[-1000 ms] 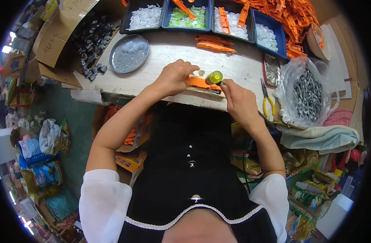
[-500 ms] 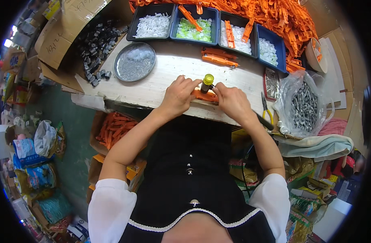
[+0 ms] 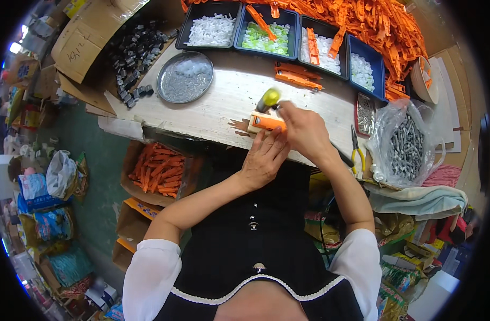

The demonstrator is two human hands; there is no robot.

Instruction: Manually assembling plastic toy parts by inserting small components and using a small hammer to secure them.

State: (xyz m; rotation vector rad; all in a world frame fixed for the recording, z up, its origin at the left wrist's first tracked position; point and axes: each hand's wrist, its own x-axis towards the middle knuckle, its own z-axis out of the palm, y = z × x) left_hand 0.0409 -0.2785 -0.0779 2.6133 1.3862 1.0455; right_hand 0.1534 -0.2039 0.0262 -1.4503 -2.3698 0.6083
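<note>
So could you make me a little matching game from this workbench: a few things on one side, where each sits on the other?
Things:
1. round metal dish
2. yellow-handled pliers
3. clear bag of grey metal parts
4. box of orange pieces

Places:
A. at the bench's right end
B. below the bench's front edge, to the left
C. on the bench's left part
D. at the front edge, between the right hand and the bag

Pairs: 1-C, 2-D, 3-A, 4-B

Right hand (image 3: 303, 131) covers the right end of the orange part (image 3: 267, 122) and most of the yellow-handled tool (image 3: 269, 98); tool tip hidden. Orange pile (image 3: 384, 27) cut off at far edge. Bagged metal pieces (image 3: 405, 147) too small to identify.
</note>
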